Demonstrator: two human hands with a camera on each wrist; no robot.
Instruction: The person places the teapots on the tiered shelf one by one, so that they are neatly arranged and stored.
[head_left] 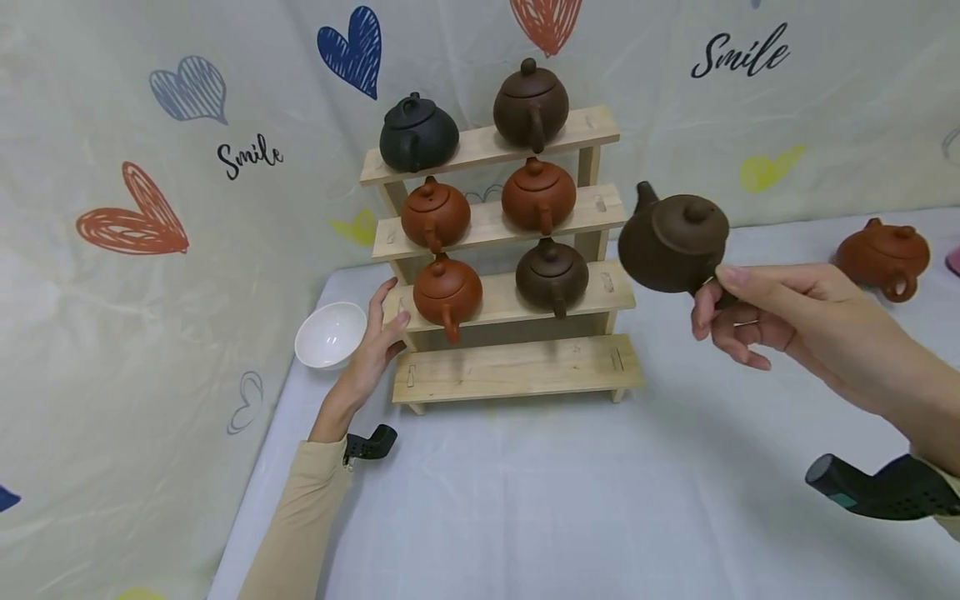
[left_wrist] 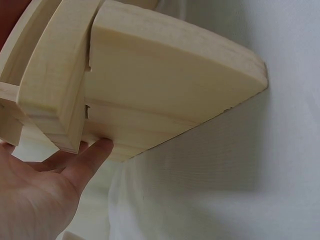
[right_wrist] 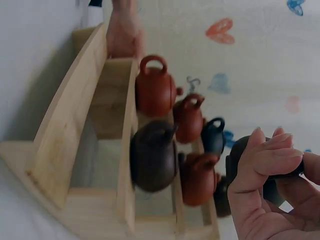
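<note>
A dark brown teapot [head_left: 675, 242] is in the air right of the wooden tiered stand [head_left: 517, 367], its spout pointing up and left. My right hand [head_left: 810, 317] pinches it by the handle; in the right wrist view the fingers [right_wrist: 270, 155] cover much of the pot. At the stand's left end, my left hand [head_left: 369, 346] grips the end of the second step from the bottom. The left wrist view has its fingers [left_wrist: 90, 160] against the pale wood. On that step sit a reddish-brown teapot [head_left: 447, 292] and a dark brown teapot [head_left: 552, 273].
Two reddish teapots, one [head_left: 436, 214] left and one [head_left: 538, 196] right, sit one step higher. A black teapot [head_left: 418, 133] and a brown teapot [head_left: 530, 104] stand on top. A white bowl [head_left: 330, 335] is at left; another reddish teapot [head_left: 883, 254] is at right.
</note>
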